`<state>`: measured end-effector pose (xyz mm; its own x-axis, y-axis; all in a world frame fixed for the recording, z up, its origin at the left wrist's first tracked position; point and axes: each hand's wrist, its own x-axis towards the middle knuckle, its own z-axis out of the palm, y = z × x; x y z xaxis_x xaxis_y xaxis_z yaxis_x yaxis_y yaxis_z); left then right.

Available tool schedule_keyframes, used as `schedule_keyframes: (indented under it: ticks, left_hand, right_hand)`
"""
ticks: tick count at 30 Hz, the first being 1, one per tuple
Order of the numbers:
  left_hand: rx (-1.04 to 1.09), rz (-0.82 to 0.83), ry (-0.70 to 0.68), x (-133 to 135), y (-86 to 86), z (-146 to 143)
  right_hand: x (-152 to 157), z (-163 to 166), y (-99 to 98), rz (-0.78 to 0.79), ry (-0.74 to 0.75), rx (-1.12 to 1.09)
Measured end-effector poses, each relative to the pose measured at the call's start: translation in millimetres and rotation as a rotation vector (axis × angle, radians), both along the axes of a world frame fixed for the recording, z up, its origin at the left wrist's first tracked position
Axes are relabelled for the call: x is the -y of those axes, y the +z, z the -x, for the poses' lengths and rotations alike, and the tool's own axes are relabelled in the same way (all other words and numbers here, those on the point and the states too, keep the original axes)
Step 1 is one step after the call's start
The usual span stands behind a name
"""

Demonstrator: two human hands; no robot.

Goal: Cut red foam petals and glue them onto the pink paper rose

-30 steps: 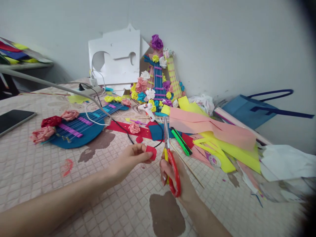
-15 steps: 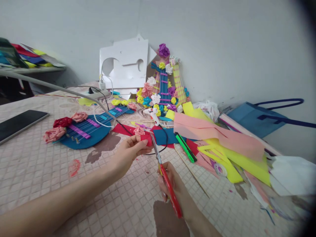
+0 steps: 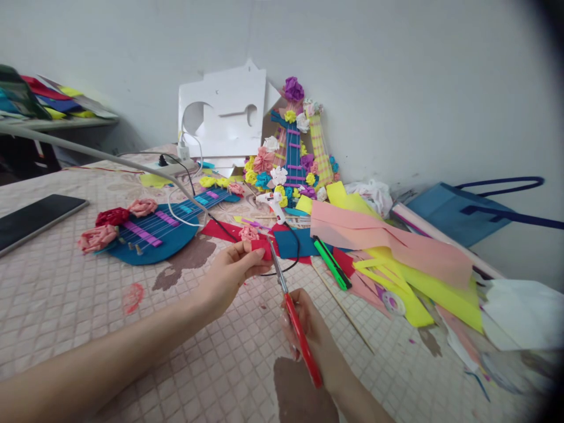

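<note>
Between the thumb and fingers of my left hand (image 3: 235,264) is a small piece of red paper (image 3: 261,249). My right hand (image 3: 304,326) is wrapped round red-handled scissors (image 3: 296,320). Their blades point up and away from me, touching or just beside the right edge of the red paper. Just behind my left fingertips lies a pink paper flower (image 3: 248,233). A blue paper guitar (image 3: 163,229) with purple strips and paper roses rests on the table to the left of it.
Beyond my hands stands a white glue gun (image 3: 272,205) with a black cord. Pink sheets (image 3: 388,238), yellow paper and a green cutter (image 3: 331,263) lie to the right. A thin stick (image 3: 343,305) is near my right hand. Decorated guitars (image 3: 294,153) lean on the wall. A phone (image 3: 39,220) lies left.
The scissors' handles have come closer together in my right hand, as the blades close at the red paper's edge. My left hand stays nearly still.
</note>
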<state>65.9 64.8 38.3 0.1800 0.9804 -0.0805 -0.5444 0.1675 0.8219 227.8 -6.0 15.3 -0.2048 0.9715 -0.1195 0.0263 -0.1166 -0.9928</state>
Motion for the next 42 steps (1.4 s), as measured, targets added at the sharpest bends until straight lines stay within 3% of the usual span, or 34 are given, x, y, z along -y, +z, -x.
schedule_keyframes:
  ticks: [6, 13, 20, 23, 27, 30, 35, 38, 42]
  left_hand:
    - [0.001, 0.002, 0.007, 0.2, 0.8, -0.8]
    - [-0.004, 0.013, -0.001, 0.1, -1.3, -0.5]
    - [-0.279, -0.003, -0.253, 18.8, -12.2, -12.0]
    - [-0.346, -0.051, -0.302, 24.3, -16.6, -16.5]
    - [-0.328, -0.077, -0.367, 22.1, -16.7, -15.5]
    - [-0.228, -0.115, -0.406, 16.4, -13.5, -10.1]
    - [-0.224, -0.370, -0.572, 10.3, -6.7, -1.4]
    - [-0.259, -0.350, -0.563, 9.3, -5.8, -0.6]
    - [-0.384, -0.204, -0.506, 6.5, -9.2, -0.3]
  right_hand:
    - [-1.1, 1.3, 4.9, 0.063, -0.007, 0.053]
    - [-3.0, 1.6, -1.3, 0.071, -0.045, -0.046]
    - [-6.3, -2.1, 6.4, -0.029, -0.257, -0.061]
    - [-6.0, -3.7, 5.4, -0.026, -0.294, -0.083]
    - [-5.6, -5.2, 3.8, 0.006, -0.277, -0.188]
    - [-6.2, -6.3, 4.1, 0.023, -0.184, -0.384]
    - [-6.9, -6.9, 2.1, 0.088, 0.008, -0.607]
    - [-7.2, -7.5, -1.0, 0.104, 0.047, -0.552]
    - [-8.7, -9.2, -2.4, 0.034, -0.079, -0.328]
